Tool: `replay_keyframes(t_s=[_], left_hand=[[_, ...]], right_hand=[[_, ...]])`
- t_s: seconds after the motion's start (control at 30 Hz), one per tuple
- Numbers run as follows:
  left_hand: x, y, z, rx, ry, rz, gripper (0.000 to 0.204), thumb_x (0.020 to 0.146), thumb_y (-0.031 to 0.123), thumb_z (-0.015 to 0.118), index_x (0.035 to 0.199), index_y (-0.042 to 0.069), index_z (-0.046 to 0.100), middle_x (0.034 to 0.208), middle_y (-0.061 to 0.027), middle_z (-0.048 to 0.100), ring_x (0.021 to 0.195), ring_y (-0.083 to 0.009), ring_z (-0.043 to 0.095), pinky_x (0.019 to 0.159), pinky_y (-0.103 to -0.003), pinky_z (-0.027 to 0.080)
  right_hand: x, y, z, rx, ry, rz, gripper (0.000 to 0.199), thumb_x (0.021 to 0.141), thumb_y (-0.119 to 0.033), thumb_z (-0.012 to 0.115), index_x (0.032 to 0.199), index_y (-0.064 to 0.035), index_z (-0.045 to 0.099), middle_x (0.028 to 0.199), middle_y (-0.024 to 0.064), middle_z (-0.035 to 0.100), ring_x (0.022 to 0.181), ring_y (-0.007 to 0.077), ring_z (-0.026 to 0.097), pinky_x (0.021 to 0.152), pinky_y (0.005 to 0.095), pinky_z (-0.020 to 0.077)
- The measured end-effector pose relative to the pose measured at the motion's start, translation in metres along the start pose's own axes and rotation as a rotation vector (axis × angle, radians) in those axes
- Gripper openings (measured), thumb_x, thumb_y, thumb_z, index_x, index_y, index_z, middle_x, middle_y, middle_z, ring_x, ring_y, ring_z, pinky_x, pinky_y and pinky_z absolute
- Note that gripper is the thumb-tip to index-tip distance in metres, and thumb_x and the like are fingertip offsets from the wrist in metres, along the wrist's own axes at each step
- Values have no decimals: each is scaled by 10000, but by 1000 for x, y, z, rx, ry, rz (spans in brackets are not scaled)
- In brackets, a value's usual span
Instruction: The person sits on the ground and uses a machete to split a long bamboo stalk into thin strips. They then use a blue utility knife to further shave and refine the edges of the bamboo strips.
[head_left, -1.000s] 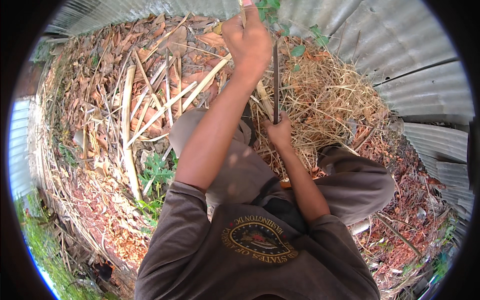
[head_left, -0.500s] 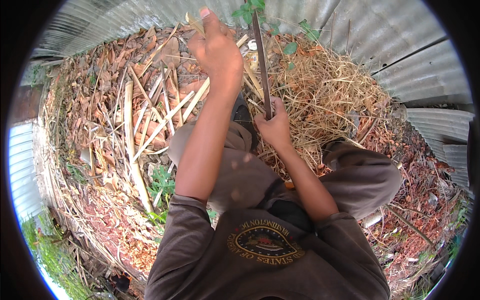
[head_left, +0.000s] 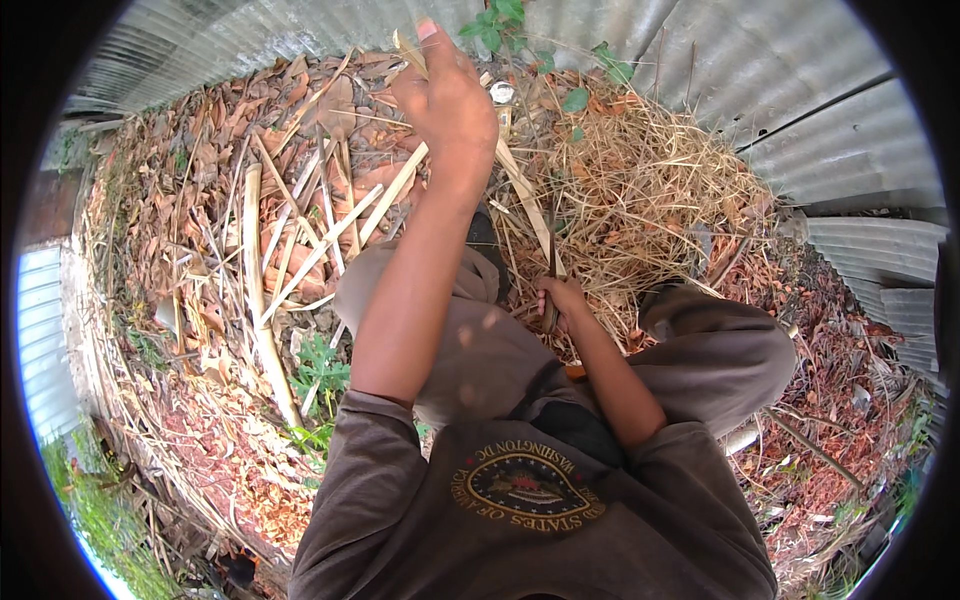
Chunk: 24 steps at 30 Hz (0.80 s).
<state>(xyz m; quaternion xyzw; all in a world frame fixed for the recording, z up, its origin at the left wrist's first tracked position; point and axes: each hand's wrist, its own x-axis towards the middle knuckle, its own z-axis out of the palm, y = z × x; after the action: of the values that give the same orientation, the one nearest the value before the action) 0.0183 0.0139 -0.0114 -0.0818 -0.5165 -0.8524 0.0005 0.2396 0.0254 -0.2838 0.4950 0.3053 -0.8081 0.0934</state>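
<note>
My left hand (head_left: 450,105) is raised at arm's length and closed around the upper end of a long pale cane strip (head_left: 525,195). The strip slants down to the right, toward my right hand (head_left: 562,298). That hand sits low between my knees, shut on the handle of a dark-bladed knife (head_left: 551,250). The blade points up beside the strip's lower end; whether it touches the strip I cannot tell. Both hands are over dry straw.
Several split cane pieces (head_left: 255,260) lie on dry leaves to the left. A heap of dry grass (head_left: 660,190) is on the right. Corrugated metal sheets (head_left: 800,110) wall the spot. Green weeds (head_left: 320,370) grow by my left knee (head_left: 380,290).
My left hand has shifted left with the strip. The knife blade, earlier long and upright above my right hand, now shows shorter and lower, and the right hand has dropped slightly.
</note>
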Motion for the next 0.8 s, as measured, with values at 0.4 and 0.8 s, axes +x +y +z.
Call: replay_keyframes(t_s=[0.4, 0.8], left_hand=[[0, -1, 2, 89, -7, 46, 536, 981, 356, 467, 533, 84, 356, 494, 24, 367, 455, -76, 315, 434, -279, 257], [5, -2, 1, 86, 55, 78, 567, 982, 350, 463, 496, 103, 308, 461, 36, 321, 426, -74, 278, 411, -283, 218]], right_hand=[[-95, 9, 17, -154, 145, -270, 433, 771, -49, 639, 1120, 20, 392, 722, 91, 587, 556, 158, 584, 524, 275, 488], [-164, -81, 73, -228, -5, -666, 404, 823, -28, 578, 1193, -35, 416, 658, -5, 476, 553, 79, 465, 523, 243, 408]])
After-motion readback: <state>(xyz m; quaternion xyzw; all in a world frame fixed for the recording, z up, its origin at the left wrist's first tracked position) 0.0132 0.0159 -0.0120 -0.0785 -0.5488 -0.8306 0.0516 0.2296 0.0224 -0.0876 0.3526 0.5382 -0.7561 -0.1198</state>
